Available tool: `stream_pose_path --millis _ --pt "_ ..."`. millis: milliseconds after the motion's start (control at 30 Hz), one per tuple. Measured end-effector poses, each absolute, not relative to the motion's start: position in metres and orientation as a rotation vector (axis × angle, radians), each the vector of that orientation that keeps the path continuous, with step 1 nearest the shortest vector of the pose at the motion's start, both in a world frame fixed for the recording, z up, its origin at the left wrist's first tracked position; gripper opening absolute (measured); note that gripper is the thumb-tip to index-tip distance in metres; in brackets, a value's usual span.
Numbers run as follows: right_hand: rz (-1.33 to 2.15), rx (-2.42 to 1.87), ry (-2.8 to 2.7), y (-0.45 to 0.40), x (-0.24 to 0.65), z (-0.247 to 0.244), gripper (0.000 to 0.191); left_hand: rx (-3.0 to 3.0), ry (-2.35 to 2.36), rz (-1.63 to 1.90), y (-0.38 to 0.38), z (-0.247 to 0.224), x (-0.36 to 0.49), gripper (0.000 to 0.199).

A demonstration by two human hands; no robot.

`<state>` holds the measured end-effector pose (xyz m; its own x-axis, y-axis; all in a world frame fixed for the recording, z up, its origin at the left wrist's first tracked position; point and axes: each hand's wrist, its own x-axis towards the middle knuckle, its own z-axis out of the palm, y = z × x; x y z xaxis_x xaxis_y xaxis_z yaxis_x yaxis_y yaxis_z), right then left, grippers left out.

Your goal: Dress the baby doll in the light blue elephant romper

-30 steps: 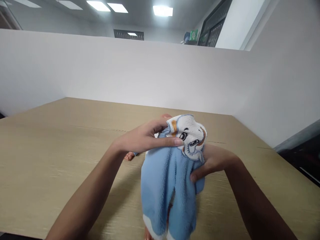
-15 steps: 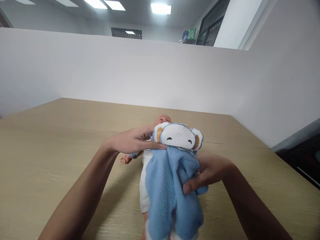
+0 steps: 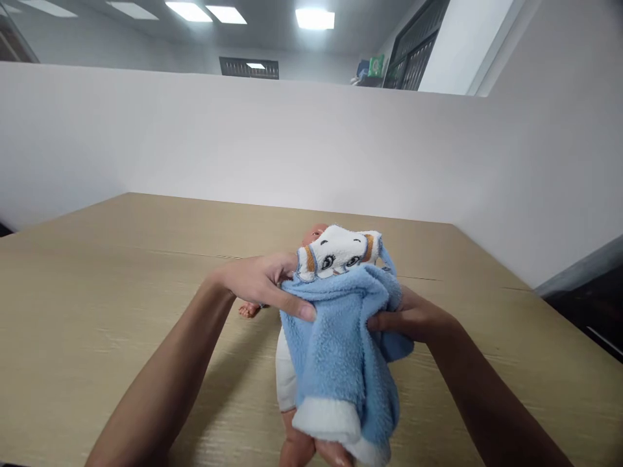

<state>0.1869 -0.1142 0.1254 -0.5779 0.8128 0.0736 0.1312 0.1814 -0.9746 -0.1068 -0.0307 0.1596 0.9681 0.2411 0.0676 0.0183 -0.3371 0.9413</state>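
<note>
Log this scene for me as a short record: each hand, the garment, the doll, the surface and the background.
Left hand: grips the garment, thumb in front
Right hand: grips its other side, thumb in front
Garment: fuzzy blue, white cuffs, embroidered animal face near the top, held over the doll
Doll: lying, partly hidden; part of its head, one small hand, white bottoms and bare legs show
Surface: wood-toned table
Background: white partition, lit ceiling panels
</note>
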Motion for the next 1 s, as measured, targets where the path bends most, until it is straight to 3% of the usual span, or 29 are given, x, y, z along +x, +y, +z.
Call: stream_pose_path --millis 200,400,600,767,1000 --pt "2.018 -0.620 -2.105 -0.116 0.180 0.138 0.046 2.008 0.181 0.388 -0.030 0.159 -0.102 0.030" --pt "1.767 -0.727 -1.834 -0.114 0.195 0.119 0.063 1.919 0.130 0.278 -0.038 0.159 -0.095 0.024" --pt "1.738 -0.762 -1.385 -0.117 0.191 0.097 0.074 1.787 0.151 0.303 -0.038 0.150 -0.100 0.045" --pt "1.972 -0.690 -1.676 -0.117 0.180 0.105 0.073 1.754 0.180 0.362 -0.038 0.146 -0.105 0.033" --pt "1.831 -0.727 -1.774 -0.111 0.193 0.105 0.078 1.739 0.105 0.259 -0.051 0.151 -0.091 0.058"
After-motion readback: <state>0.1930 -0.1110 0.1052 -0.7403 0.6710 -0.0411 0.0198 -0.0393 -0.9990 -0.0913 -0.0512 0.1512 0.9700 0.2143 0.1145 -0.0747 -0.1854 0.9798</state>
